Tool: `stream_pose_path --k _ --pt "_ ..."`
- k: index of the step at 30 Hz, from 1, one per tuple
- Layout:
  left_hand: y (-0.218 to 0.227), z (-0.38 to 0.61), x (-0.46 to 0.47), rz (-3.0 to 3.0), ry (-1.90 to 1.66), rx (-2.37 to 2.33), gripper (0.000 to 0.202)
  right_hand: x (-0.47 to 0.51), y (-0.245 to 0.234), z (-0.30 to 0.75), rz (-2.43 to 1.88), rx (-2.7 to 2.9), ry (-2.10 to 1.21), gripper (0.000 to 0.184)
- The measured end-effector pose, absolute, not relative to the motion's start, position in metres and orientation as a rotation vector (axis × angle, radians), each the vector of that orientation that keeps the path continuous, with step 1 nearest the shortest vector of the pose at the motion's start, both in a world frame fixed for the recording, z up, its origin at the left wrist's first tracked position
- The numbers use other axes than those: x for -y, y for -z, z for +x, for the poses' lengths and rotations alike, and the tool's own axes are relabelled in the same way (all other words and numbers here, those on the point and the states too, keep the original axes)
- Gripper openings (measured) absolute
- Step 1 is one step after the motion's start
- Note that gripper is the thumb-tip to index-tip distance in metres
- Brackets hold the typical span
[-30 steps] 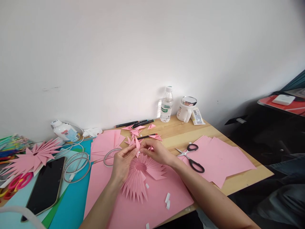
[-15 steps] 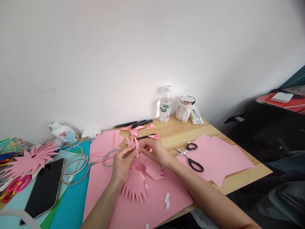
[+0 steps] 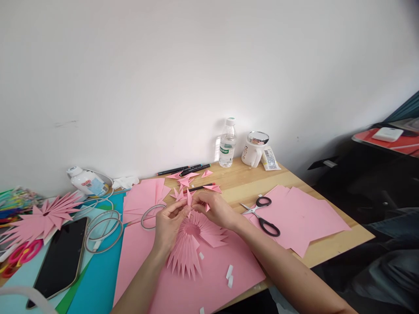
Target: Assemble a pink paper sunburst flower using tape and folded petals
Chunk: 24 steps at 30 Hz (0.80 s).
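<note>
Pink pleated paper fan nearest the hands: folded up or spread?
Spread: the pink pleated paper fan has pleats radiating around a round centre, with a wedge-shaped gap at lower right.

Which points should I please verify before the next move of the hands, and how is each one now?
1. Folded pink piece held: ok, pinched in the left hand.
2. Right hand gripping the piece too: cannot tell; its fingertips are close, but contact is unclear.
3. Large pink sheet free of scraps: not ok, white scraps lie on it.
4. Black-handled scissors closed: not ok, the blades lie apart.
5. Water bottle upright and capped: ok.
</note>
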<state>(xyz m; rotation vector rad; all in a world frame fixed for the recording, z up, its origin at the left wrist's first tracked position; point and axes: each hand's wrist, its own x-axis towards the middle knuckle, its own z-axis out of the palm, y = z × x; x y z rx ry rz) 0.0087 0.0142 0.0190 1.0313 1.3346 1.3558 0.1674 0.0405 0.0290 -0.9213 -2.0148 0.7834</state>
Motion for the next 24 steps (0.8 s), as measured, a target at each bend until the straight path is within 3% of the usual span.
stream_pose_path --k 24 --pt "-0.023 0.008 -0.013 1.138 -1.461 -1.432 0.022 -0.022 -0.016 0.142 -0.951 1.695 -0.777 0.015"
